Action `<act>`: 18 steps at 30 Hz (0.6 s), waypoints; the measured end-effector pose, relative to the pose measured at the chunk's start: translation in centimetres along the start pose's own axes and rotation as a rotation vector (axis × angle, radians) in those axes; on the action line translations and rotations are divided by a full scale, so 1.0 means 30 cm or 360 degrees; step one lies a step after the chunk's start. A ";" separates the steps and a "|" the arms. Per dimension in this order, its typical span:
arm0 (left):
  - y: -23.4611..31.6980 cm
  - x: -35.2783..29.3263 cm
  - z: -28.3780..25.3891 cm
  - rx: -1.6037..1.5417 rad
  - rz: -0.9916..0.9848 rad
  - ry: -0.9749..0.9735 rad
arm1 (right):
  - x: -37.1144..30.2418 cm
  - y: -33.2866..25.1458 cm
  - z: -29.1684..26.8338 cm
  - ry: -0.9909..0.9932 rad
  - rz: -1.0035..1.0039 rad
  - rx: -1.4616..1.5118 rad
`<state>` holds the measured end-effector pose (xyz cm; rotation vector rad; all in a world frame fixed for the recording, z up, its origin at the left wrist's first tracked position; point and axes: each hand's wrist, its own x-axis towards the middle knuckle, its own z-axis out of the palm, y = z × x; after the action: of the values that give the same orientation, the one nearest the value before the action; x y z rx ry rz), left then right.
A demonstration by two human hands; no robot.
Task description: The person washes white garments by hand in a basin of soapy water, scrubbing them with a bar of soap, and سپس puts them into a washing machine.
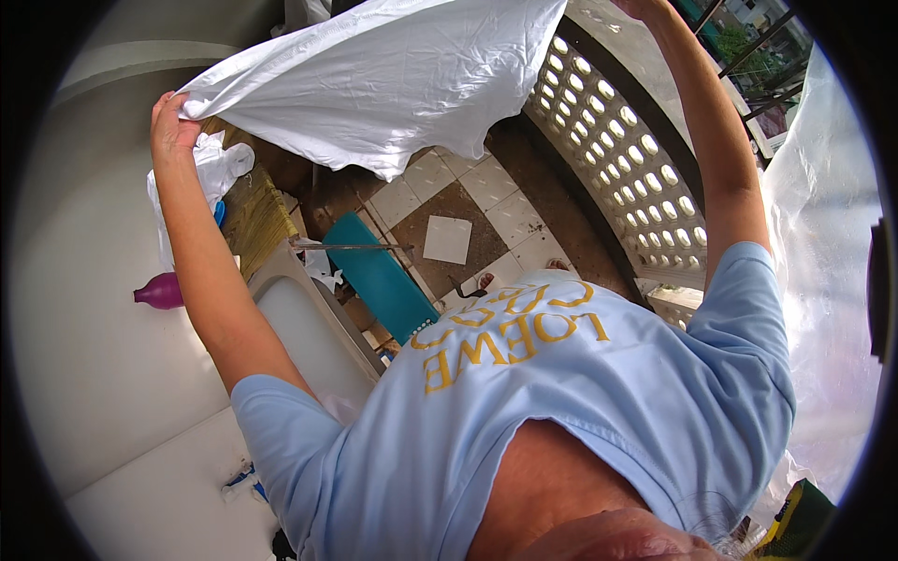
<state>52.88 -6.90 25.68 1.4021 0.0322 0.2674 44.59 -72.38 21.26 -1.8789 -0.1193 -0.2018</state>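
A wrinkled white cloth [393, 79] hangs spread out in front of me at the top of the view, its upper part cut off by the frame. At the far left, my left hand [175, 126] is closed on a bunched corner of it. My right arm reaches up to the top edge, where only a sliver of my right hand [644, 7] shows. The fingers of that hand are mostly out of the frame, so its grip is hidden. It is nearest to the cloth's right edge, with a visible gap between them.
Below the cloth are a teal bench-like panel [374, 276] and a pale basin [304, 313]. A straw broom [267, 220], a white plastic bag [224, 164] and a purple bottle [161, 291] are on the left. A perforated wall [627, 154] and clear plastic sheeting [818, 234] bound the right.
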 end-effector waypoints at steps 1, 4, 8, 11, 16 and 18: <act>0.020 -0.005 0.038 0.0036 0.0029 0.0024 | 0.004 -0.019 -0.003 -0.0027 -0.0021 -0.0172; 0.115 0.005 0.035 0.0265 0.0053 -0.0014 | 0.021 -0.091 0.030 0.0026 -0.0098 -0.0601; 0.207 0.019 0.011 0.1069 0.0247 -0.0160 | 0.034 -0.180 0.045 0.0138 -0.0091 -0.0840; 0.268 -0.026 0.044 0.1404 0.0585 -0.0161 | 0.058 -0.172 0.008 0.0126 -0.0373 -0.0592; 0.149 -0.299 0.119 0.1790 0.1816 0.0576 | -0.064 -0.095 0.103 0.0855 -0.0965 -0.0097; -0.075 -0.354 0.081 0.2286 0.1557 0.0082 | -0.110 0.024 0.234 0.0562 -0.0639 -0.0600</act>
<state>43.39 -11.74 22.47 2.7627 -0.5314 1.2629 42.03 -65.86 17.81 -2.1432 -0.2276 -0.8774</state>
